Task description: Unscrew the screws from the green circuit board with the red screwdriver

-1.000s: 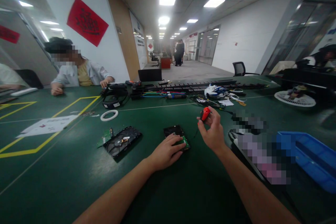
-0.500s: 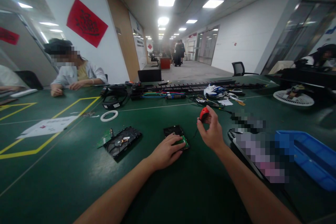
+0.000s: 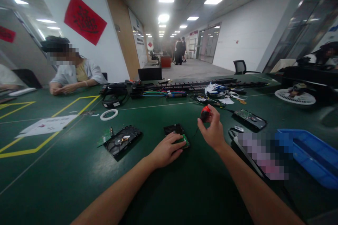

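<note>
The dark-green table [image 3: 74, 175] bears a black rectangular device [image 3: 173, 129], a flat white ring [image 3: 108, 119] and a blue plastic tray [image 3: 307, 165].

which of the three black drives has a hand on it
The middle drive: the left hand rests on it, while the left drive and right drive lie untouched.

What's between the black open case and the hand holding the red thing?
In the head view, the left hand, touching a black part with a green board, lies between the open case and the right hand.
</note>
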`<state>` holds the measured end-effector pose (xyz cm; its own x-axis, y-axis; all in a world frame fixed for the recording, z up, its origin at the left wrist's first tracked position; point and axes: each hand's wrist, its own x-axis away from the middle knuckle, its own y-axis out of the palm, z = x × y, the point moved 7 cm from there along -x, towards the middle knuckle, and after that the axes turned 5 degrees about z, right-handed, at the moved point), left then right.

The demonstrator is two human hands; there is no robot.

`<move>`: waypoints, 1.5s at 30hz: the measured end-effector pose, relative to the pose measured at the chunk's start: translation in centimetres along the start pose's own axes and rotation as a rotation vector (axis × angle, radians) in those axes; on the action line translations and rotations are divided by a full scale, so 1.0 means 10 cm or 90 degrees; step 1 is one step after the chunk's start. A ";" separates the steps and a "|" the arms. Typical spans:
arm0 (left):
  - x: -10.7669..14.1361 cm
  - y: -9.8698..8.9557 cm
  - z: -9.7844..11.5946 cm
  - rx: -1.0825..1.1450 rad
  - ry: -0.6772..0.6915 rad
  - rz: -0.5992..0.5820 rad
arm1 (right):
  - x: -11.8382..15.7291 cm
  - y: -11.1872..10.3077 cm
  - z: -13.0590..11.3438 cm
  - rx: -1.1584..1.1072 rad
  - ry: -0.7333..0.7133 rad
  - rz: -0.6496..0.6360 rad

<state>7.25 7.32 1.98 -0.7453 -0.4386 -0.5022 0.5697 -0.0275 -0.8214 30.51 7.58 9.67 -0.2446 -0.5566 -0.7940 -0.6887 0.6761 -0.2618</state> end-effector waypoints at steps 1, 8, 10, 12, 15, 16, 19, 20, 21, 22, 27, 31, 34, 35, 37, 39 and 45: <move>0.00 0.00 0.00 0.000 -0.002 0.003 | 0.00 0.00 -0.01 -0.003 -0.001 -0.003; 0.00 0.00 0.01 -0.005 0.004 0.010 | 0.01 0.03 -0.03 -0.058 0.013 -0.033; 0.00 0.00 0.00 -0.005 0.005 0.008 | 0.01 0.01 -0.01 -0.037 0.020 -0.017; 0.00 0.00 0.01 -0.006 0.007 0.005 | 0.01 0.00 0.01 -0.012 0.018 0.000; 0.00 0.00 0.01 -0.005 0.006 0.003 | 0.02 -0.01 0.00 0.009 0.005 0.015; 0.00 0.00 0.01 -0.003 0.005 0.003 | 0.02 -0.01 -0.01 0.008 0.001 0.015; 0.00 -0.01 0.01 0.000 0.002 0.002 | 0.02 -0.01 -0.05 -0.007 -0.003 0.014; 0.00 0.00 0.01 -0.001 -0.001 -0.003 | 0.02 -0.01 -0.05 -0.011 -0.002 0.019; 0.00 0.00 0.01 -0.003 -0.003 -0.005 | 0.01 -0.02 -0.06 -0.008 0.002 0.024; 0.00 -0.01 0.01 -0.002 -0.004 -0.004 | 0.01 -0.03 -0.06 -0.011 0.006 0.030; -0.01 -0.01 0.02 0.006 0.000 0.007 | 0.00 -0.06 -0.08 -0.034 0.002 0.050; -0.01 -0.02 0.01 0.003 -0.017 0.021 | 0.01 -0.05 -0.10 -0.026 -0.015 0.054; -0.02 -0.01 0.00 0.000 -0.027 0.025 | 0.01 -0.04 -0.10 -0.026 -0.011 0.048; -0.03 -0.01 0.01 -0.003 -0.030 0.026 | 0.01 -0.04 -0.10 -0.025 -0.009 0.049; -0.04 -0.01 0.02 -0.010 -0.037 0.030 | 0.01 -0.05 -0.10 -0.026 -0.006 0.053; -0.07 0.01 0.03 -0.020 -0.053 0.038 | 0.00 -0.06 -0.09 -0.031 -0.003 0.058; -0.10 0.07 0.08 -0.073 -0.150 0.076 | 0.00 -0.05 -0.08 -0.030 0.003 0.054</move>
<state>8.71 7.09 2.10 -0.5661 -0.6299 -0.5317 0.5958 0.1330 -0.7920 30.31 6.85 10.19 -0.3064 -0.5000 -0.8100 -0.6970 0.6974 -0.1668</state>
